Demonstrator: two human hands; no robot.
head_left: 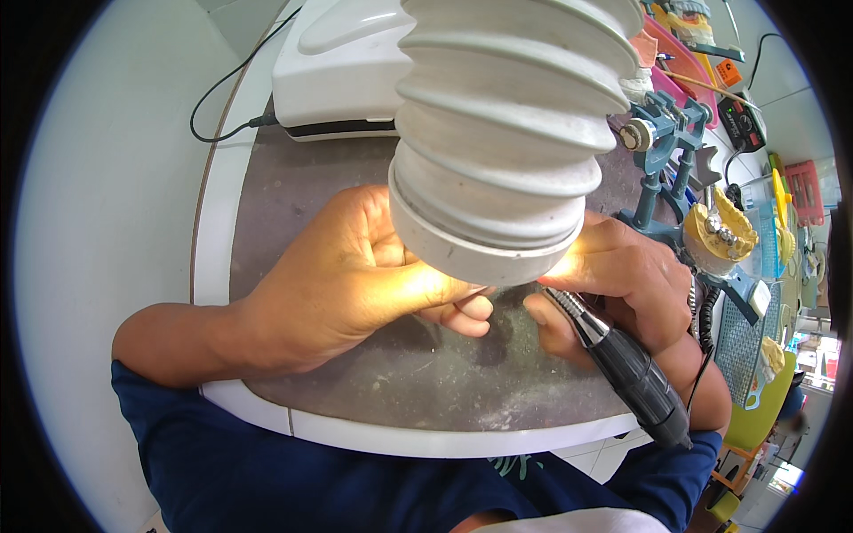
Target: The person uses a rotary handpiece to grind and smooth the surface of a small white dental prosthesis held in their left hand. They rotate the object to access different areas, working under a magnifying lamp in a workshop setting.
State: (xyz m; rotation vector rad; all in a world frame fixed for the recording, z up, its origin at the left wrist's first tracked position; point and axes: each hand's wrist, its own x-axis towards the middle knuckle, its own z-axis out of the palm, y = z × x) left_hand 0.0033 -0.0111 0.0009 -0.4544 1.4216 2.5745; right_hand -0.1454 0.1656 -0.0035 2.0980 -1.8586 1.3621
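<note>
Over the middle of the bench, a wide white ribbed suction hose point(502, 133) hangs down and covers the space between my fingertips. My right hand point(633, 271) is closed around a rotary handpiece point(633, 373) with a black body and a metal front end. Its tip points up and left, out of sight under the hose mouth. My left hand point(333, 284) is closed, thumb and fingers bent together just left of the tip. Whatever it pinches is hidden behind the hose rim. Bright light falls on both sets of fingers.
A white machine point(342, 75) with a black cable stands at the back left. To the right are a blue-grey articulator point(666, 147), a yellow dental cast point(718, 240) with metal crowns, a small black control box point(742, 124) and a pink tray point(684, 62). Whitish dust marks the dark bench top point(418, 391).
</note>
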